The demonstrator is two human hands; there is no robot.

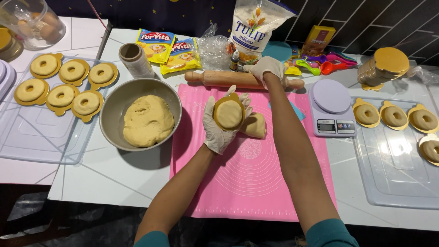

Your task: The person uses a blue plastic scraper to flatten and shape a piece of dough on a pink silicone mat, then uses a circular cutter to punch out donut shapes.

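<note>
On the worktop (114, 183), a pink silicone mat (256, 183) lies beside a metal bowl of dough (146, 121). Above the mat, the gloved left hand (222, 123) cradles a gold card disc (228, 114) bearing a flat dough round; keeping the palm level should stop it sliding. At the mat's far edge, the gloved right hand (267, 68) rests closed over the wooden rolling pin (224, 78).

mat (256, 183): centre of the table
bowl (114, 107): 9 o'clock of the mat, dough (147, 121) in it
left tray (27, 137): 9 o'clock of the bowl, six rings on it
rolling pin (224, 78): 12 o'clock edge of the mat
scale (331, 107): 2 o'clock of the mat
right tray (393, 178): 3 o'clock, rings along its far edge
flour bag (256, 27): behind the rolling pin
</note>
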